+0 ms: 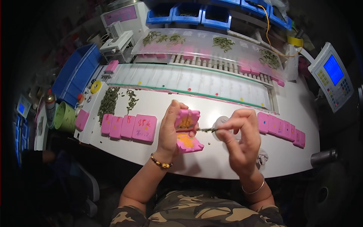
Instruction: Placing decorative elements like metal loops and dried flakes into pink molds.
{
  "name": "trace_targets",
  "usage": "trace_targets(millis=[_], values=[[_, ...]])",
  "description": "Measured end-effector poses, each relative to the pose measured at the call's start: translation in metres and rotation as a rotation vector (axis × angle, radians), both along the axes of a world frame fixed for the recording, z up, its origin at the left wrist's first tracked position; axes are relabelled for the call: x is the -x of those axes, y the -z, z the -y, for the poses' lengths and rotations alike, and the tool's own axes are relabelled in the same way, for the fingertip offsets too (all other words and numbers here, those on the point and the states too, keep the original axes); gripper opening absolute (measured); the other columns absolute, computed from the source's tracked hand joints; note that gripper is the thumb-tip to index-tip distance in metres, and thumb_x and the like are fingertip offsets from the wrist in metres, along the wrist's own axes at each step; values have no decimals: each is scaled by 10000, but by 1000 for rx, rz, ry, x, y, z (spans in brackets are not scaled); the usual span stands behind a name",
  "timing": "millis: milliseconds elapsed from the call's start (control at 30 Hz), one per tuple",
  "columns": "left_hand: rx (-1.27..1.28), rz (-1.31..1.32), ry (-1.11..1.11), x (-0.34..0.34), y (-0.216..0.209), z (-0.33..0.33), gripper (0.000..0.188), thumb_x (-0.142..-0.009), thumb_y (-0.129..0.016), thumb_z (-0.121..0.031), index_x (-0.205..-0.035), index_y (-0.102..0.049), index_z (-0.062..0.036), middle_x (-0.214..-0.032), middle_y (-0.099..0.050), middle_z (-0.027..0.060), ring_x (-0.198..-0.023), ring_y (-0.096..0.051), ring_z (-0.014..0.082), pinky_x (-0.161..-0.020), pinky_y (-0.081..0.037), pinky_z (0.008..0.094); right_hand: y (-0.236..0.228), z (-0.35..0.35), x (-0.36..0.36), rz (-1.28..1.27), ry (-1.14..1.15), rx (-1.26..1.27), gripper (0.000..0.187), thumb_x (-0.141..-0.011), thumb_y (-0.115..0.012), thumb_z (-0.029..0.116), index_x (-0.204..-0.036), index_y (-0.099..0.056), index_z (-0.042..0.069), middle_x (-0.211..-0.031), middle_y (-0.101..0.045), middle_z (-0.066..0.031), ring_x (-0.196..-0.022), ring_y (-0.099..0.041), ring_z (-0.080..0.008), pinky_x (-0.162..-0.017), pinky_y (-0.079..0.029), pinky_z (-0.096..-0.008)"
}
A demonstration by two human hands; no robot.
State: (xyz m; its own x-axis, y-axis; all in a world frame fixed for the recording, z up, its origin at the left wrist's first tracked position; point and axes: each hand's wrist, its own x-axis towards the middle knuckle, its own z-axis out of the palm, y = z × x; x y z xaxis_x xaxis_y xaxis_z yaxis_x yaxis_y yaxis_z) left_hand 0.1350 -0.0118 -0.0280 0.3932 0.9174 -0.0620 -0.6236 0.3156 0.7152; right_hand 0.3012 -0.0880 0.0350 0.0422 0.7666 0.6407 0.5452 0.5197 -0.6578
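Note:
Near the middle of the white table, my left hand (168, 130) grips a pink rubber mould (193, 146) spread into two halves, one raised and one lower. Orange-yellow patches show on the inner faces of both halves. To the right, the thumb and fingertips of my right hand (242, 142) pinch a thin dark green piece (207, 130). Its left end points at the gap between the mould halves; whether it touches the mould I cannot tell. My left fingers are partly hidden behind the mould.
Pink blocks stand at left (145, 128) and right (278, 126). A pile of small green pieces (108, 102) lies at left. Behind are a glass-topped white panel (166, 77) and a translucent sheet (204, 41) bearing green pieces. A blue-screened display (332, 75) stands at right.

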Motion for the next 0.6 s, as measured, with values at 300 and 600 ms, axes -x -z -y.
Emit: trace_targets(millis=[300, 600], values=[[-394, -276, 76, -7, -5, 25, 266, -926, -634, -58, -1149, -492, -21, -1007, -563, 63, -802, -601, 95, -716, -501, 224, 32, -11, -5, -591, -138, 330, 96, -848, -681, -7, -943, -677, 8, -948, -495, -39, -758, -504, -87, -636, -416, -212], [-502, -474, -37, -7, -12, 27, 99, -931, -588, 13, -1003, -525, -14, -961, -541, 24, -824, -563, 62, -725, -488, 216, 33, -9, -4, 146, 130, -89, 147, -794, -719, 0, -934, -687, 25, -921, -527, -90, -727, -552, -184, -581, -428, -290]])
